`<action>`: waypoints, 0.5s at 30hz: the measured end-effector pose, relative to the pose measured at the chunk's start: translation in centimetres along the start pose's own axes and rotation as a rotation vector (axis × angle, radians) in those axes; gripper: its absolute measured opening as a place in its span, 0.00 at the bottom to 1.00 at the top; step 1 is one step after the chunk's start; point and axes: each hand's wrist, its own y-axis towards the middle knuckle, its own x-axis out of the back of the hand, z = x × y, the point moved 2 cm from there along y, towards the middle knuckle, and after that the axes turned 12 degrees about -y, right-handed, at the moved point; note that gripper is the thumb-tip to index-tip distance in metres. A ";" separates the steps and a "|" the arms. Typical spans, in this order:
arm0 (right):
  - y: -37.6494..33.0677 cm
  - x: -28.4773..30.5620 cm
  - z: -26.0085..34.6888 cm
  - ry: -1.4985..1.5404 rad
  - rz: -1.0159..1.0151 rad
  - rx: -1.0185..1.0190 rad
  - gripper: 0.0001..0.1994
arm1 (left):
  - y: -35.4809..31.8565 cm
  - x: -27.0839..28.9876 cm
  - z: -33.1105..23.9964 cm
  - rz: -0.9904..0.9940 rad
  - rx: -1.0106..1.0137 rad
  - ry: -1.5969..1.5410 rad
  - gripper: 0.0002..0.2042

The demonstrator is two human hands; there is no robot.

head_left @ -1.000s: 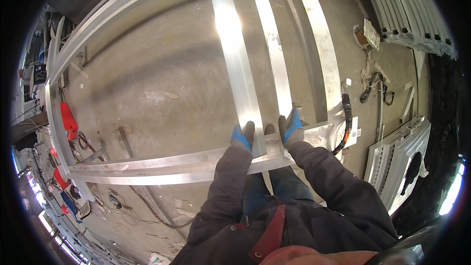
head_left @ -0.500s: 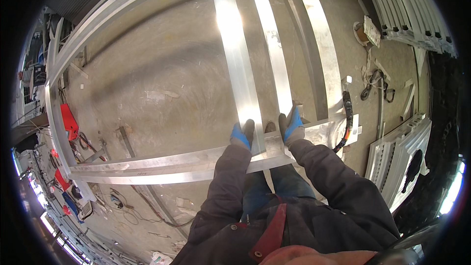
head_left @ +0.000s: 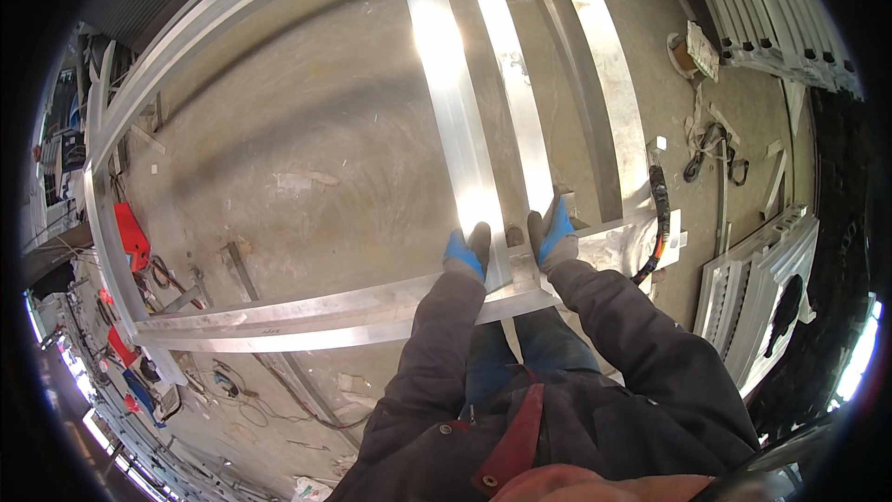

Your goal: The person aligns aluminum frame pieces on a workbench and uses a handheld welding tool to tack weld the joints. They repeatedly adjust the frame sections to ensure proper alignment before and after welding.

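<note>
My left hand (head_left: 469, 251), in a blue and grey work glove, grips the near end of a wide shiny metal bar (head_left: 455, 112), its thumb lying along the top. Close by on the right, my right hand (head_left: 555, 231) in a matching glove is closed round the near end of a narrower metal bar (head_left: 525, 112). Both bars run away from me, side by side with a gap between. Their near ends meet the front rail (head_left: 307, 321) of a large metal frame. The undersides of the bars and some fingertips are hidden.
A third broad bar (head_left: 613, 84) lies to the right. A dark cable bundle (head_left: 660, 214) hangs over the frame's right corner. Stacked metal profiles (head_left: 757, 279) stand at right, with more profiles (head_left: 780, 19) behind. Red tools (head_left: 132, 234) and cables lie at left on the concrete floor (head_left: 307, 121).
My left hand and the near end of the wide bar have shifted slightly right, narrowing the gap to the other bar. My right hand has hardly moved.
</note>
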 end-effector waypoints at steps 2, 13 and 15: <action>0.0 0.0 0.1 -0.006 -0.008 -0.001 0.39 | -0.1 0.0 -0.5 0.013 0.018 -0.004 0.33; -0.1 0.5 0.8 0.008 -0.006 0.024 0.39 | 0.8 -0.1 0.4 0.033 0.035 0.237 0.33; 0.0 0.4 0.6 0.006 0.002 0.005 0.38 | 0.8 -0.2 0.4 0.055 0.038 0.247 0.34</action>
